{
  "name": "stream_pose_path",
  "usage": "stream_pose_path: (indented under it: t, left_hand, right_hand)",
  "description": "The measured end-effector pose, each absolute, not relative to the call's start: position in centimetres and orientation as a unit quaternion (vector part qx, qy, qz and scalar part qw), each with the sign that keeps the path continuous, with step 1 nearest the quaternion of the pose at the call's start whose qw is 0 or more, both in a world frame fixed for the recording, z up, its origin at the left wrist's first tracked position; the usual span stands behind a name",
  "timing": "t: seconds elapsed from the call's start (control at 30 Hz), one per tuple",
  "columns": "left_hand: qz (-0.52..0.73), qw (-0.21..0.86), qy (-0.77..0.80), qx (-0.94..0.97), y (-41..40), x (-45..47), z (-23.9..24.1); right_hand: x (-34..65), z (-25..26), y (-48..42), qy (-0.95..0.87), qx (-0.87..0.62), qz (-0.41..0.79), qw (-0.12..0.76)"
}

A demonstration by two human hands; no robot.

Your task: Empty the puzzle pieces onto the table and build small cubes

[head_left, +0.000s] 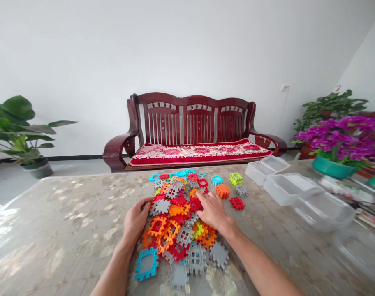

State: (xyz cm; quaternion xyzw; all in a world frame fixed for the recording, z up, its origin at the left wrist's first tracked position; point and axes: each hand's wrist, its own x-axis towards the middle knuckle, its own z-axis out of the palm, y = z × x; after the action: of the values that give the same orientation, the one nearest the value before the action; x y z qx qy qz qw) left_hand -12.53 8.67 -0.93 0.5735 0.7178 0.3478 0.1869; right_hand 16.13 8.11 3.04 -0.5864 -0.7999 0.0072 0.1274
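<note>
Marbled table [67, 230] fills lower frame. Right hand [212, 211] spread flat on tile pile [181, 222] at centre; left hand [136, 220] cupped, loosely open, against pile's left edge. Judged risk: sideways sweep scatters tiles toward stray pieces [229, 191], boxes [280, 181] at right.

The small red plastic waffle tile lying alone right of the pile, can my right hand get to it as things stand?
Probably yes: the red tile lies flat beside the right hand, with bare table between them.
</note>
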Motion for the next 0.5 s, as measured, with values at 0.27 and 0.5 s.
stream_pose_path:
  t: [0.27, 0.5]
  left_hand:
    - [0.357, 0.179, 0.713, 0.576, 8.73, -12.58, -1.0]
    - [0.35, 0.182, 0.717, 0.575, 8.77, -12.67, -1.12]
  right_hand:
    - [15.9, 2.56, 8.33, -0.795, -0.59, -0.009, 0.139]
    - [15.71, 2.68, 8.56, -0.793, -0.594, 0.001, 0.137]
